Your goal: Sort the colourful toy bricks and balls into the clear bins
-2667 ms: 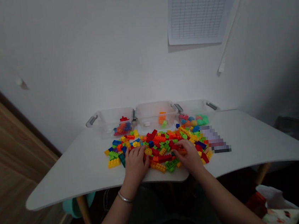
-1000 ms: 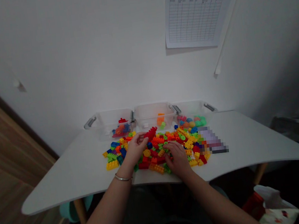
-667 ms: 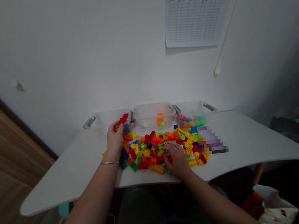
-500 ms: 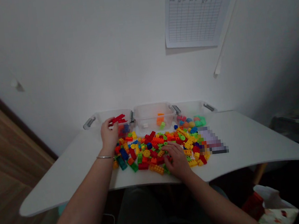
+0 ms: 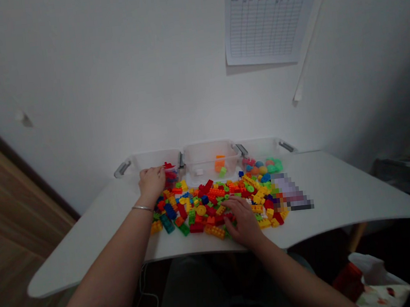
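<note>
We log our left hand over the near rim of the left clear plastic bin, fingers reaching toward a red brick at the bin's mouth; from this view we cannot tell whether the grip is closed on it. Our right hand lies wide-fingered on the loose pile of toy bricks on the worktop. In our judgement, a low, gentle release inside the rim suits this brick best.
</note>
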Demonstrator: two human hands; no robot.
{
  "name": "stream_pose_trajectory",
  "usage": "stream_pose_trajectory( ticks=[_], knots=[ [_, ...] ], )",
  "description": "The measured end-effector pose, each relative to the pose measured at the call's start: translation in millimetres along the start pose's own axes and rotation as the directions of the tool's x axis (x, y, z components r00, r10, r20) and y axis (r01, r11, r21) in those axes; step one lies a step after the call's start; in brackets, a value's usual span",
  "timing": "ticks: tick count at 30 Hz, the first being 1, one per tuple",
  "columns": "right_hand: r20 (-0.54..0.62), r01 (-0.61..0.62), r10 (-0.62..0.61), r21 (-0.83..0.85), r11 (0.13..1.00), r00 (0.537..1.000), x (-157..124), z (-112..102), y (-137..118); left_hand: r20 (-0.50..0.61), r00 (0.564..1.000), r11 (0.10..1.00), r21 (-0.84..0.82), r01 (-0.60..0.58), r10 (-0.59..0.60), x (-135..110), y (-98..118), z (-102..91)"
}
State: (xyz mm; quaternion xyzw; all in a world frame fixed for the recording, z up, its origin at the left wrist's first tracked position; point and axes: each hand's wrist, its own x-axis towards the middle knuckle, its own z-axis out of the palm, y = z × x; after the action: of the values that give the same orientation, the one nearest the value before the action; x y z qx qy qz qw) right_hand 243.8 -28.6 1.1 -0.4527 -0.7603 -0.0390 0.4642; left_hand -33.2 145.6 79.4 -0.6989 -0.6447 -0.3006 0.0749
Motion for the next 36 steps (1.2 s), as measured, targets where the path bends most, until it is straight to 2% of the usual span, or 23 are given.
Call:
stream_pose_trajectory(
  ticks=[5,10,12,17,19,23,28,33,36],
  knots=[
    [-0.01,0.002,-0.002,-0.002,1.0,1.0,0,1,1,0.025,0.995,0.996,-0.022,-0.091,0.092,1,-2,1.4],
    [0.001,-0.001,0.001,0.0,1.0,1.0,0,2,3,0.011,0.995,0.993,-0.075,-0.096,0.097,2,-1,2.6],
    [0.004,-0.006,0.006,0.001,1.0,1.0,0,1,2,-0.015,0.997,0.992,-0.107,-0.071,0.07,3,1,1.1],
    [0.002,-0.014,0.014,-0.001,1.0,1.0,1,1,1,-0.12,0.989,0.955,-0.295,0.044,-0.083,-1,7,-13.1],
    [0.004,-0.015,0.015,-0.001,1.0,1.0,1,1,1,-0.138,0.987,0.951,-0.308,0.04,-0.087,-7,13,-19.0],
    [0.005,-0.019,0.019,-0.003,1.0,1.0,1,2,2,-0.136,0.99,0.953,-0.294,-0.079,0.04,-32,32,-22.1],
    [0.01,-0.025,0.026,-0.006,1.0,1.0,1,2,2,-0.027,0.961,0.919,-0.287,-0.27,0.273,-85,60,-13.3],
    [0.019,-0.029,0.029,-0.001,1.0,0.999,1,2,3,0.048,0.935,0.916,-0.225,-0.333,0.352,-146,85,-5.5],
    [0.014,-0.036,0.036,0.002,0.999,0.999,1,3,4,0.119,0.901,0.896,-0.219,-0.386,0.417,-170,95,-2.6]
  ],
)
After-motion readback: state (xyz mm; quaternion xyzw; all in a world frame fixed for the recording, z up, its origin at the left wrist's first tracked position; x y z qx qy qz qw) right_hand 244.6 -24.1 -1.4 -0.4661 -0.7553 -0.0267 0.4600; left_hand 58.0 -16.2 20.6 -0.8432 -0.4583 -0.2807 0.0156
